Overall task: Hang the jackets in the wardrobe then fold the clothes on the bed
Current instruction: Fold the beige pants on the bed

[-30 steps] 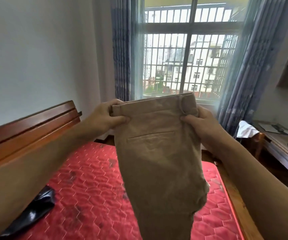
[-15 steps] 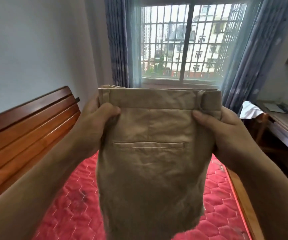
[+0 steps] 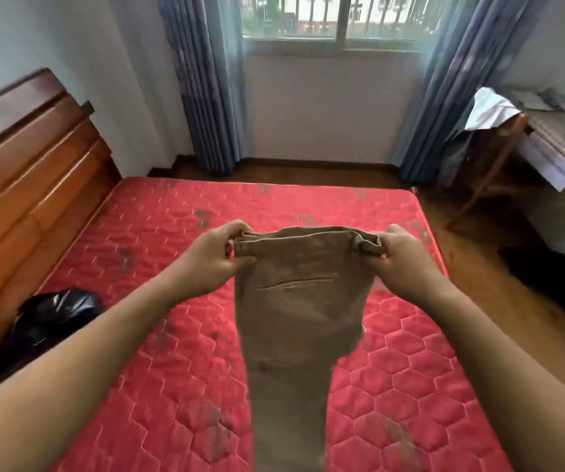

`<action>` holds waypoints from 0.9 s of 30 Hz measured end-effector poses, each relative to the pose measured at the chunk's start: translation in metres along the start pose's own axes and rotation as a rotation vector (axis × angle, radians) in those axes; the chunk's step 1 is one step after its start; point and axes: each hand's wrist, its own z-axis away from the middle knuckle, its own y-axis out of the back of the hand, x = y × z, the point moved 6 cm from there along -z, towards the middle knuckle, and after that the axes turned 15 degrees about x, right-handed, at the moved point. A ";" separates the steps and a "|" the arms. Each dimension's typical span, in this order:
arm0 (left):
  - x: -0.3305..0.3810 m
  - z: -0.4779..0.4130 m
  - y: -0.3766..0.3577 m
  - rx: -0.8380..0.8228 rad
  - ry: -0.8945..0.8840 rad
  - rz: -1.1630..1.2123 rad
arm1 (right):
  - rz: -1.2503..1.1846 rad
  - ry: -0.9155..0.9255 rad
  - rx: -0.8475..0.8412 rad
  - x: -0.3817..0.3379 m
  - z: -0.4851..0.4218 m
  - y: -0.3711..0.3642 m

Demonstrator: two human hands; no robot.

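A pair of tan trousers [image 3: 299, 321] hangs in front of me over the red quilted mattress [image 3: 158, 240], legs doubled together and trailing toward the bottom edge. My left hand [image 3: 214, 258] pinches the left end of the waistband. My right hand [image 3: 400, 255] pinches the right end by a belt loop. The back pocket slit faces me. Whether the lower legs touch the mattress I cannot tell.
A shiny black garment [image 3: 41, 321] lies at the mattress's left edge beside the wooden headboard [image 3: 29, 165]. Blue curtains [image 3: 202, 83] frame the window ahead. A wooden chair with white cloth [image 3: 488, 110] and a desk [image 3: 560, 148] stand right; dark items [image 3: 553, 281] lie on the floor.
Both hands have lowered the trousers from face height down toward the mattress, and my view has tipped down from the window to the bed.
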 end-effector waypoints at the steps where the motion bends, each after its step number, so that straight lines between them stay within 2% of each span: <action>1: -0.019 0.002 -0.010 -0.027 0.028 -0.022 | 0.080 -0.019 -0.032 0.008 0.005 -0.017; 3: -0.055 0.007 -0.032 -0.048 0.079 -0.066 | 0.186 -0.105 -0.100 0.028 0.020 -0.052; 5: -0.089 0.014 -0.053 -0.040 0.141 -0.080 | 0.187 -0.221 -0.180 0.049 0.035 -0.086; 9: -0.154 0.032 -0.098 -0.037 0.375 0.016 | -0.098 -0.551 -0.279 0.095 0.059 -0.151; 11: -0.177 0.033 -0.113 -0.024 0.440 0.021 | -0.169 -0.627 -0.286 0.111 0.059 -0.174; 14: -0.199 0.000 -0.120 0.007 0.488 0.031 | -0.151 -0.550 -0.264 0.121 0.021 -0.196; 18: -0.219 -0.108 -0.106 0.118 0.422 -0.045 | -0.095 -0.374 -0.192 0.114 -0.098 -0.220; 22: -0.228 -0.191 -0.073 0.296 0.449 -0.008 | -0.315 -0.441 -0.136 0.103 -0.188 -0.237; 24: -0.236 -0.189 -0.078 0.243 0.448 -0.115 | -0.272 -0.423 -0.156 0.106 -0.191 -0.249; 27: -0.254 -0.149 -0.111 0.075 0.471 -0.206 | -0.141 -0.426 -0.243 0.133 -0.154 -0.281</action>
